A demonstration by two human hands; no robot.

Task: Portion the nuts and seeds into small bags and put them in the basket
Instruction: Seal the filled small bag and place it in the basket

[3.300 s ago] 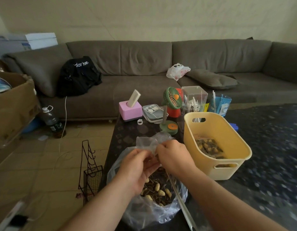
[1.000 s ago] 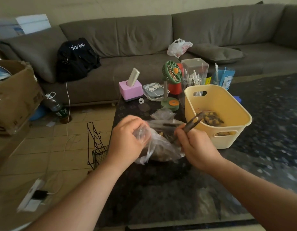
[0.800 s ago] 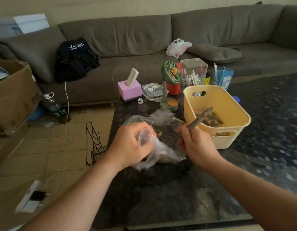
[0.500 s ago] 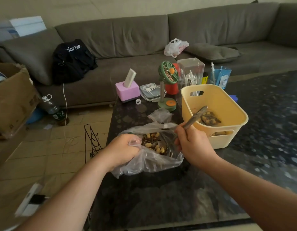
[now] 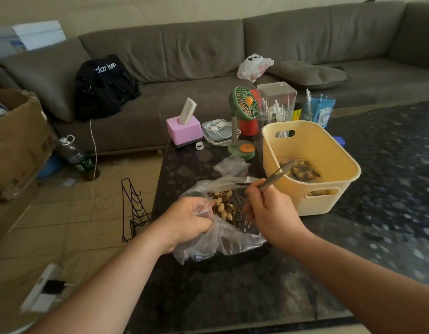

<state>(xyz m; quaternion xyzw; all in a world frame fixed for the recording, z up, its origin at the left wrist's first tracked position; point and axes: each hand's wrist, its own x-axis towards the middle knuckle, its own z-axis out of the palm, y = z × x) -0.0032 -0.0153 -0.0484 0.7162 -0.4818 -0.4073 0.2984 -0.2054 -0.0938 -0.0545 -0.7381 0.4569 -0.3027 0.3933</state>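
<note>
At frame centre, the large bag (image 5: 223, 227) rim is pinched by the left hand (image 5: 187, 220) to hold the mouth open for the tongs (image 5: 276, 175), which are gripped by the right hand (image 5: 271, 213).

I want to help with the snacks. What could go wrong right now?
1. The big plastic bag is floppy, and only the left hand grips its edge. If that slips, the nuts and seeds might spill onto the table.
2. The right hand holds long tongs whose far end pokes over the yellow basket. A quick swing could bump it.
3. The small empty bag lies loose nearby and could get brushed away.
</note>
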